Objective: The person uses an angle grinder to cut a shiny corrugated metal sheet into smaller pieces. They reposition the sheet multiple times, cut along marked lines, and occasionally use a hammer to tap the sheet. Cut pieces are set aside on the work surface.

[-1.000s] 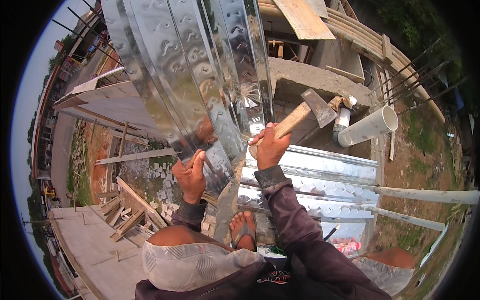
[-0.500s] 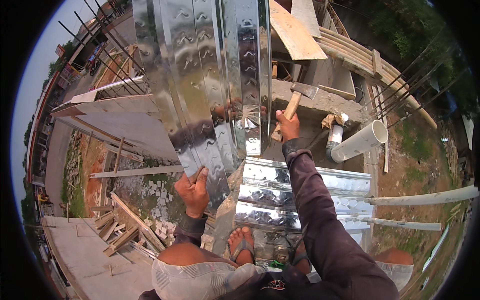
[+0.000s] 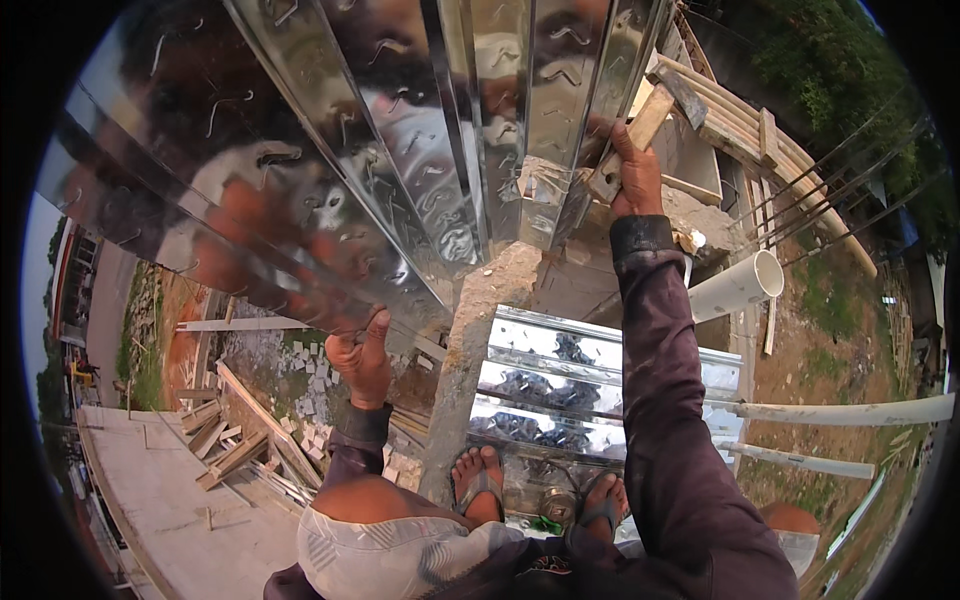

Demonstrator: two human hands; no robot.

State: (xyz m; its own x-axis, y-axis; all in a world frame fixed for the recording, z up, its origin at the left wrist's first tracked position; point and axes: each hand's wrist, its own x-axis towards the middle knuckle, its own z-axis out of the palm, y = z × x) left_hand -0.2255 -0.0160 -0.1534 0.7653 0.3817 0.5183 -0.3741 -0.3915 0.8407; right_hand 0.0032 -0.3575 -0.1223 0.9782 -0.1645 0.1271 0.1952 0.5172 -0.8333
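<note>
A large shiny corrugated metal decking sheet (image 3: 400, 150) stands tilted up in front of me, its embossed ribs fanning across the upper view. My left hand (image 3: 362, 362) is closed on its lower left edge, thumb up. My right hand (image 3: 637, 178) is wrapped around the wooden handle of a hammer (image 3: 655, 115), beside the sheet's right edge; the metal head points up and away. Whether that hand also touches the sheet, I cannot tell. Below, a narrow concrete beam (image 3: 475, 330) runs toward my feet, next to a second decking sheet (image 3: 550, 385) lying flat.
A white plastic pipe (image 3: 735, 285) sticks up at the right, near thin steel rods (image 3: 850, 180). Stacked long poles (image 3: 800, 170) lie beyond. To the left, well below, are timber scraps (image 3: 235, 455), rubble and a concrete slab (image 3: 150, 490). My sandalled feet stand beside the beam.
The upright sheet has tipped nearer and spread leftward, filling more of the view. My right hand has moved forward and right with the hammer; my left hand has shifted slightly left.
</note>
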